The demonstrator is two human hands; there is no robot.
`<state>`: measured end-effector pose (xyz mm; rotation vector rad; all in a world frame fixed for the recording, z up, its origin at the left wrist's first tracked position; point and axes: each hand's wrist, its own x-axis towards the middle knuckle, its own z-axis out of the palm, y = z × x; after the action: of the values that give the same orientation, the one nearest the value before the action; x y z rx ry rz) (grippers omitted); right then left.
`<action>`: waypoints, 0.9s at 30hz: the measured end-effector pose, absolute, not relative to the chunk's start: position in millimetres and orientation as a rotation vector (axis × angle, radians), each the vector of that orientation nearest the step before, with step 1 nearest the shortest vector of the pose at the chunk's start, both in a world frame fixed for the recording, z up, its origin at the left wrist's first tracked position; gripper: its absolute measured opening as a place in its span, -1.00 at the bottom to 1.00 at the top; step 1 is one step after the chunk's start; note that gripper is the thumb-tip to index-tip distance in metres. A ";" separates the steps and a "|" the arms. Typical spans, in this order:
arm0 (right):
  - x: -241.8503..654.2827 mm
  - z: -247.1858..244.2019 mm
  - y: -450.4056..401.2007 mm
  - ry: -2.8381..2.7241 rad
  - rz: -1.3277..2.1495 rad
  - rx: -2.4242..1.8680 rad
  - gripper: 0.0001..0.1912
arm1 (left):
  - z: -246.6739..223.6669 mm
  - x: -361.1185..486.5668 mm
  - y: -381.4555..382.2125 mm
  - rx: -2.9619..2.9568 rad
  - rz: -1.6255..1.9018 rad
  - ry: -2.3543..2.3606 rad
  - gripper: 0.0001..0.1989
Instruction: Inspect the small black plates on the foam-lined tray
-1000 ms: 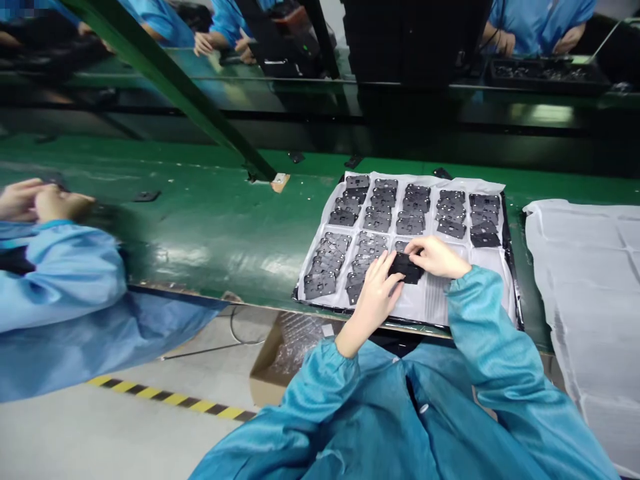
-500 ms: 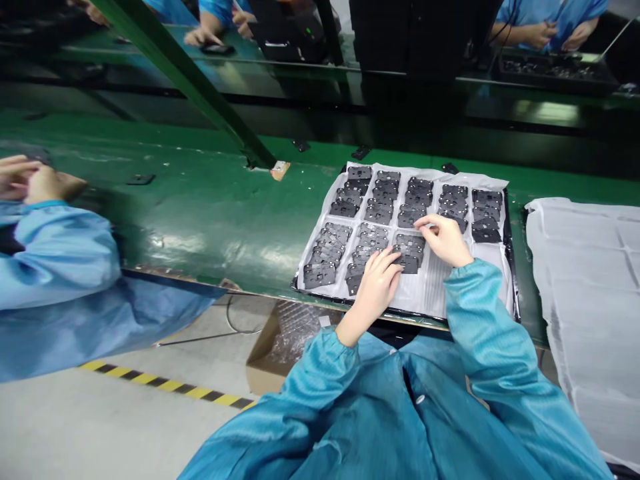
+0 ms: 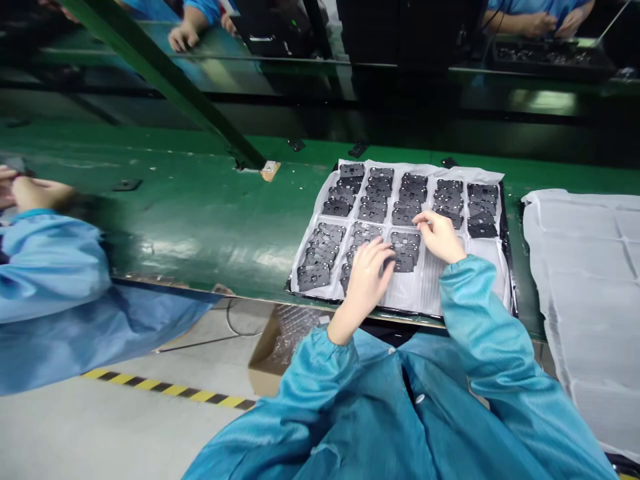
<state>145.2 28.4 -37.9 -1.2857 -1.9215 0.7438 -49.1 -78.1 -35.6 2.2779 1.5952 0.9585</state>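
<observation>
green bench (image 3: 200, 220) — black plate (image 3: 404, 265) released, right hand (image 3: 441, 238) now clear

There is one view, taken from the person's head. It looks forward and down, past the blue jacket (image 3: 370, 407), upon the white-lined tray (image 3: 429, 290) at a moderate nearness (the jacket is nearest), and reaches over the green tabletop (image 3: 200, 220) to the workers (image 3: 520, 25) opposite.

Factory workshop, green bench (image 3: 200, 223), blue-sleeved co-workers (image 3: 55, 257), striped floor tape (image 3: 163, 387)
</observation>
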 end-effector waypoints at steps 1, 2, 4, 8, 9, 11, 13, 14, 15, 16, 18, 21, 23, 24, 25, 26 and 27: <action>143.7 -40.0 29.0 -1.915 0.755 -1.295 -0.73 | -25.5 -50.4 -69.6 2.264 1.012 1.614 -0.84; 142.1 -42.6 29.8 -1.904 0.765 -1.302 -0.73 | -14.2 -51.3 -58.1 2.257 1.061 1.626 -0.84; 139.1 -48.4 31.8 -1.854 0.782 -1.311 -0.73 | 9.0 -50.5 -25.3 2.267 1.122 1.628 -0.85; 134.8 -55.0 32.0 -1.671 0.784 -1.375 -0.73 | 33.0 -32.4 70.1 2.314 1.029 1.579 -0.80; 133.7 -54.4 30.6 -1.648 0.780 -1.402 -0.74 | 32.3 -23.9 96.1 2.334 0.990 1.551 -0.79; 131.4 -51.2 26.6 -1.642 0.777 -1.472 -0.76 | 25.3 -2.2 145.1 2.347 0.906 1.517 -0.78; 128.6 -47.1 22.4 -1.648 0.774 -1.554 -0.76 | 14.8 24.3 186.2 2.317 0.776 1.500 -0.78; 127.3 -45.3 20.6 -1.650 0.766 -1.592 -0.77 | 9.1 38.5 202.9 2.297 0.701 1.470 -0.78; 126.2 -43.7 19.3 -1.659 0.750 -1.622 -0.77 | 3.1 52.7 216.7 2.282 0.635 1.430 -0.76; 125.2 -42.5 18.2 -1.675 0.728 -1.649 -0.78 | -3.1 66.5 227.9 2.275 0.584 1.388 -0.74; 124.0 -40.8 16.8 -1.714 0.690 -1.695 -0.78 | -16.4 91.1 244.1 2.290 0.529 1.323 -0.66; 122.6 -39.4 17.1 -1.741 0.701 -1.785 -0.79 | -35.3 117.5 260.4 2.336 0.489 1.276 -0.47; 121.6 -39.2 18.9 -1.746 0.721 -1.849 -0.79 | -43.3 127.2 268.6 2.360 0.458 1.240 -0.37; 121.3 -39.4 19.7 -1.755 0.721 -1.869 -0.79 | -44.6 129.9 271.1 2.372 0.447 1.229 -0.36; 121.2 -39.9 20.0 -1.767 0.716 -1.879 -0.78 | -43.8 131.4 271.7 2.383 0.437 1.228 -0.35; 121.6 -40.8 19.6 -1.782 0.709 -1.883 -0.78 | -40.8 132.0 269.9 2.393 0.425 1.237 -0.36; 122.5 -42.2 18.6 -1.795 0.699 -1.882 -0.78 | -35.9 132.2 265.9 2.402 0.411 1.259 -0.38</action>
<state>122.5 18.6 -42.2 -1.8823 -1.7950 0.6989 132.2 265.9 -35.9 2.4023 1.2585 0.4114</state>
